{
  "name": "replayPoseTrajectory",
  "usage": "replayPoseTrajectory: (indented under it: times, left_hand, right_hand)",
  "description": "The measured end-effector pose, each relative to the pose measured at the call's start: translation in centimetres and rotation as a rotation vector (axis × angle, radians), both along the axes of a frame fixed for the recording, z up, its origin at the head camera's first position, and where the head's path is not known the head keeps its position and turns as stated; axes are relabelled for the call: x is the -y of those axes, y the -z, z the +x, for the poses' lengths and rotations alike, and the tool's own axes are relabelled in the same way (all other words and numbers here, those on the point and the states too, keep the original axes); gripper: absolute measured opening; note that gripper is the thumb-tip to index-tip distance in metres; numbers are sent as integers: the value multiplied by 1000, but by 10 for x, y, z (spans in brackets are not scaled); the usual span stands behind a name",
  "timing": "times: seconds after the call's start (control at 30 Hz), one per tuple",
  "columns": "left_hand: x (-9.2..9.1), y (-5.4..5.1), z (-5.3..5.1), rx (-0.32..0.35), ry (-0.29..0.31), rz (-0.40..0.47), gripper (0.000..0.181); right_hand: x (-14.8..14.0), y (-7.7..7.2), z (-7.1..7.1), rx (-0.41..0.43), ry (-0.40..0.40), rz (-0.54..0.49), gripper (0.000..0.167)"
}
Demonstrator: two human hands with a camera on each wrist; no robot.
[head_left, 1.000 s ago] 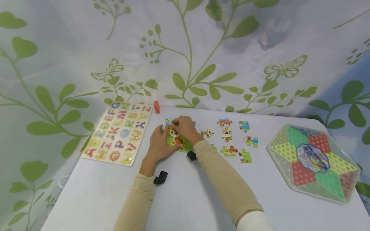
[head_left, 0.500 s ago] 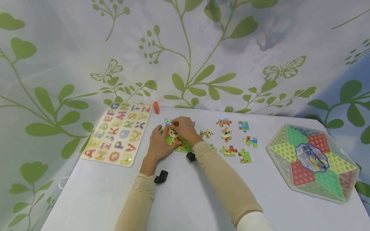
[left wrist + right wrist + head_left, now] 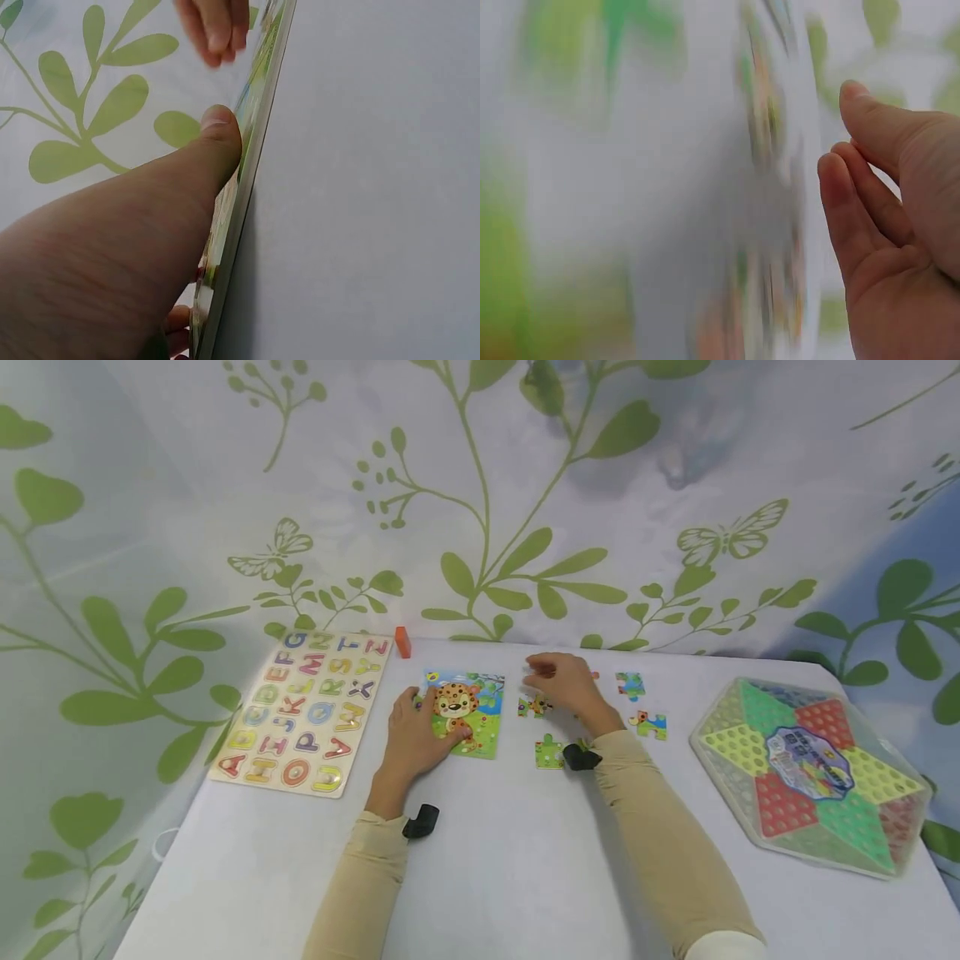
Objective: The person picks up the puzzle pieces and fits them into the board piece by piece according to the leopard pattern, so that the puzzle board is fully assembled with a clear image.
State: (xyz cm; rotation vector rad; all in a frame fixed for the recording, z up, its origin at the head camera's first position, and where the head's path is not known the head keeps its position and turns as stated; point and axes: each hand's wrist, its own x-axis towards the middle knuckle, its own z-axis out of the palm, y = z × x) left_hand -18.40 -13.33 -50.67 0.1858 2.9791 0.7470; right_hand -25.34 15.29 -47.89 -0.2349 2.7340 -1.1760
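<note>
A cartoon leopard jigsaw puzzle (image 3: 483,727) lies on the white table, its picture face up. My left hand (image 3: 414,735) rests along its left and near edges, and the thumb (image 3: 221,139) lies over the board's edge in the left wrist view. My right hand (image 3: 573,681) hovers to the right over loose puzzle pieces, partly hiding some of them. Between its thumb and fingertips nothing shows in the right wrist view, where the hand (image 3: 885,202) is loosely bent. A green piece (image 3: 549,752) and a spotted piece (image 3: 531,707) lie near it.
Further right are a blue piece (image 3: 630,685) and an orange-and-blue piece (image 3: 649,725). A wooden alphabet board (image 3: 281,785) lies at the left, with an orange block (image 3: 402,642) behind the puzzle. A hexagonal Chinese checkers set (image 3: 813,768) occupies the right side. Leaf-printed cloth hangs behind the table.
My right hand has lifted off the upper part of the puzzle and moved right, above the loose pieces. The leopard picture is now uncovered. My left hand stays where it was.
</note>
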Motion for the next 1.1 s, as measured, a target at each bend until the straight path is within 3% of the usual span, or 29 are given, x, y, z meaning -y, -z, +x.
replayPoseTrajectory:
  times: [0.13, 0.27, 0.43, 0.63, 0.8, 0.97, 1.1]
  left_hand:
    - [0, 0, 0, 13, -2, -7, 103]
    - [0, 0, 0, 6, -7, -21, 103]
    - [-2, 1, -1, -8, 10, -39, 102]
    - [-6, 3, -2, -26, -2, -68, 104]
    - [-11, 1, -2, -26, -15, -72, 104]
    - [-14, -3, 0, -24, -31, -98, 103]
    - [-16, -8, 0, -34, -43, -130, 103]
  right_hand:
    - [-53, -5, 3, -2, 69, 65, 47]
    - [-81, -5, 4, 4, 44, 165, 51]
    - [-90, -5, 3, 30, -1, 223, 51]
    - [-87, -6, -1, 76, 34, 152, 42]
    - [-69, -8, -3, 89, 77, 51, 35]
    - [-21, -7, -1, 153, 14, -102, 33]
    - [26, 0, 0, 168, -41, -135, 28]
